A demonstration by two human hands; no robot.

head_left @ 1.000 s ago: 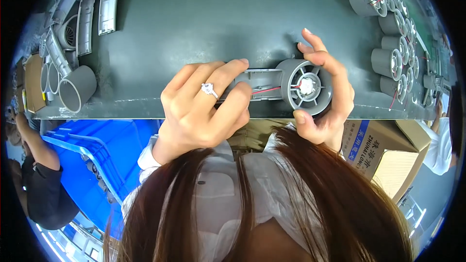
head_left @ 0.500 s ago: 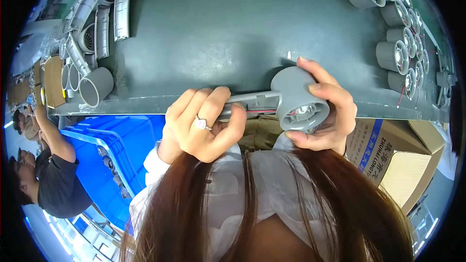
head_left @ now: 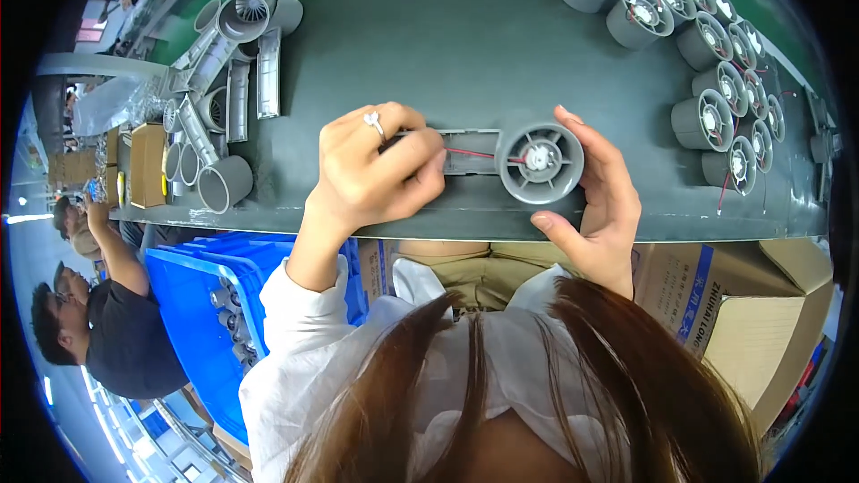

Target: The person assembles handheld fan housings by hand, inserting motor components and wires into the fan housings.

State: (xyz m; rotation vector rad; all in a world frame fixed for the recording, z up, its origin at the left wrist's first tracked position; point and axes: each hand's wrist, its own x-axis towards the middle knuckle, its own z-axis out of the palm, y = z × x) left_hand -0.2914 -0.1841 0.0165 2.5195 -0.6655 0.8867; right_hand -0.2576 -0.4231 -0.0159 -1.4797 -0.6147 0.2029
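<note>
On the dark green tabletop in front of me lies a grey plastic fan housing (head_left: 507, 139), shaped like a hair dryer body. Its round end faces up and shows a spoked ring with a white hub. An open channel-like handle (head_left: 474, 141) runs left from it, and a red wire (head_left: 470, 153) lies along the channel. My left hand (head_left: 376, 165), wearing a ring, is closed over the handle's left part, pinching the wire's end; its grip hides that end. My right hand (head_left: 604, 201) curves loosely around the round end's right side, fingers and thumb apart.
Several grey round fan housings (head_left: 702, 121) with red wires stand along the right. Grey tubes and handle shells (head_left: 237, 98) are piled at left. Below the table edge are a blue bin (head_left: 192, 304) and a cardboard box (head_left: 761, 322). A person in black (head_left: 125, 331) sits at left.
The housing has turned from tilted toward me to facing up and now sits over the tabletop. My right hand has loosened around it. My left hand has moved slightly up the view.
</note>
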